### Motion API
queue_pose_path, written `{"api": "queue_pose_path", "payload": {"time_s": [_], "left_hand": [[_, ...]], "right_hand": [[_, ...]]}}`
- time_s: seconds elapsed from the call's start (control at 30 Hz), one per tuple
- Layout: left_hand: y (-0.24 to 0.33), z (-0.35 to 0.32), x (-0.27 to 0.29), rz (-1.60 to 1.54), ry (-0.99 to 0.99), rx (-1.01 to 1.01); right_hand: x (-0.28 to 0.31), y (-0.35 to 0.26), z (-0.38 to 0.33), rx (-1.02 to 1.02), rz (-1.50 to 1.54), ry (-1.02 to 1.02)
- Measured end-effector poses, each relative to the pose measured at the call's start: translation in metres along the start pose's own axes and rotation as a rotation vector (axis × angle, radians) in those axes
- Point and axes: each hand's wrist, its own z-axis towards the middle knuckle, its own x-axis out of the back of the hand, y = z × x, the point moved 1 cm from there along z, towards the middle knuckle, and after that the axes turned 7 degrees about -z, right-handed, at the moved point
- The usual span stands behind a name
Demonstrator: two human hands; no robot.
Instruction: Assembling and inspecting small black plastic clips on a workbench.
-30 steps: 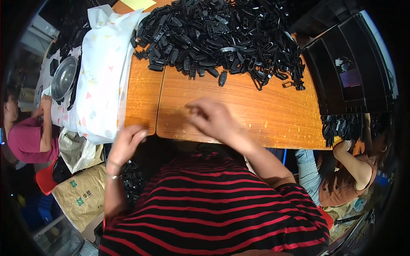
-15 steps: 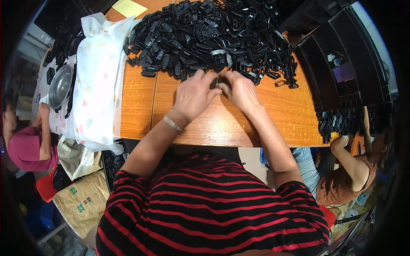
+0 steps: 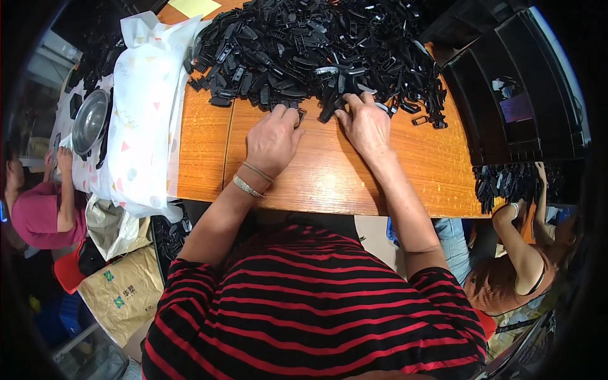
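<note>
Both hands now rest at the near edge of the heap of black plastic clips (image 3: pixel 316 50), which covers the far half of the wooden counter (image 3: pixel 329 183). One second ago the left hand was off the counter, down at the person's left side, and the right hand lay alone on bare wood. Half a second ago the two hands had met at the heap's edge. They have since moved slightly apart and settled there.

The left hand (image 3: pixel 273 140) lies palm down, fingers curled, with its fingertips on a small black clip (image 3: pixel 300 116) at the edge of the heap. Whether that clip is pinched or merely touched cannot be told. The right hand (image 3: pixel 364 126) is also palm down; its fingertips press on an elongated black piece (image 3: pixel 329 109) that juts out from the heap. The grip is not clearly shown here either.

Judged from this change, the work has passed from reaching to picking single parts out of the heap, with both hands engaged.

A white patterned cloth (image 3: pixel 142 114) covers the counter's left end, and a metal bowl (image 3: pixel 90 120) sits beyond it. Dark shelf bins (image 3: pixel 506 95) stand to the right. Other people sit at the left and lower right.
</note>
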Motion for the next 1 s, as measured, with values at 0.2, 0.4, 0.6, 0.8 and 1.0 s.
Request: {"api": "queue_pose_path", "payload": {"time_s": [0.2, 0.4, 0.6, 0.8, 1.0], "left_hand": [[-0.005, -0.020, 0.018, -0.049, -0.012, 0.063], [-0.001, -0.022, 0.024, -0.038, -0.002, 0.045], [-0.003, -0.020, 0.020, 0.019, -0.039, 0.048], [-0.001, -0.023, 0.023, -0.014, -0.026, 0.030], [-0.001, -0.021, 0.020, 0.008, -0.026, 0.003]], "right_hand": [[0.008, -0.008, -0.020, 0.243, 0.212, -0.036], [0.017, 0.002, -0.031, 0.246, 0.308, -0.104], [0.023, 0.005, -0.029, 0.295, 0.435, -0.157], [0.023, -0.003, -0.027, -0.034, 0.311, -0.216], [0.013, -0.010, -0.026, 0.000, 0.247, -0.159]]}}
